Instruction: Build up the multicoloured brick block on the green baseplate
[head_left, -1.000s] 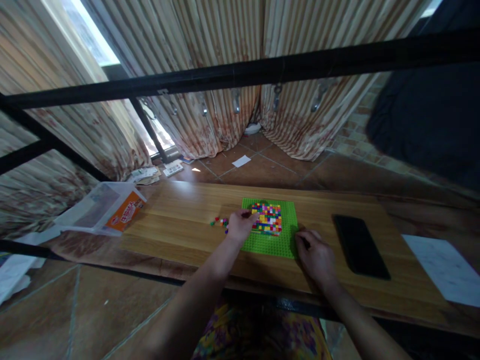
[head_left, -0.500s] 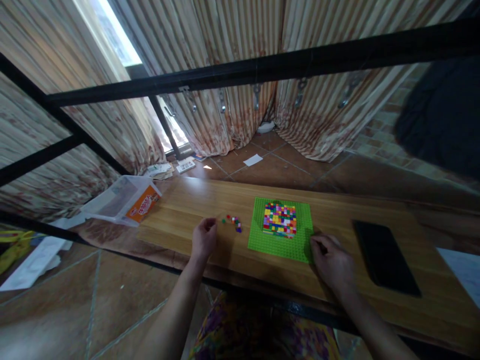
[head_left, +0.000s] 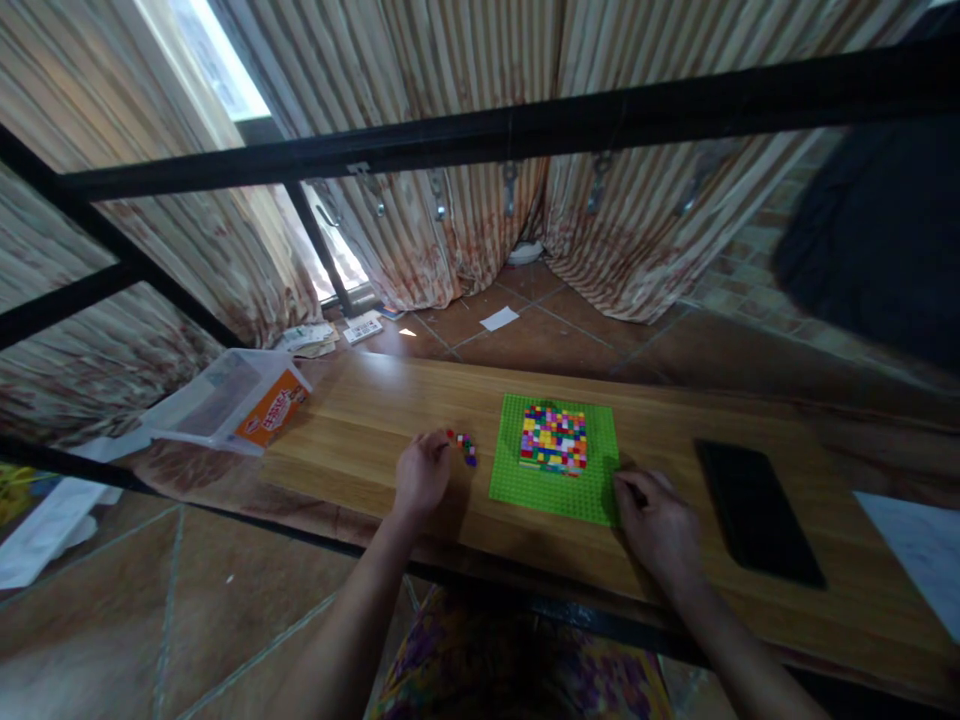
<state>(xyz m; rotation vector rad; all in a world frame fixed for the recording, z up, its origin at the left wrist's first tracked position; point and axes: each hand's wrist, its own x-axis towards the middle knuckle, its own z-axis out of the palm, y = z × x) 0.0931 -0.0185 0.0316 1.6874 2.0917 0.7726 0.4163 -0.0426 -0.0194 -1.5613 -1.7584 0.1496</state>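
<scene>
My left hand [head_left: 424,472] is over the wood board, its fingers pressed together in a pinch at the left end of a short row of small loose toy bricks [head_left: 466,449]. Whatever its fingertips hold is hidden. On the green baseplate [head_left: 514,487] stands a block built of many coloured bricks [head_left: 555,437], with bare studs all around it. My right hand [head_left: 660,520] is curled closed, thumb and forefinger at the baseplate's right edge.
A clear plastic box [head_left: 199,415] with an orange label stands left of the bricks. A black phone-like slab [head_left: 757,510] lies on the wooden board [head_left: 360,400] to the right. Beyond runs a black metal bar [head_left: 450,140] with hooks, in front of striped curtains.
My left hand has moved right to the loose bricks, and its fingers now cover the spot where a green brick lay. My right hand stays at the baseplate. The view has shifted slightly.
</scene>
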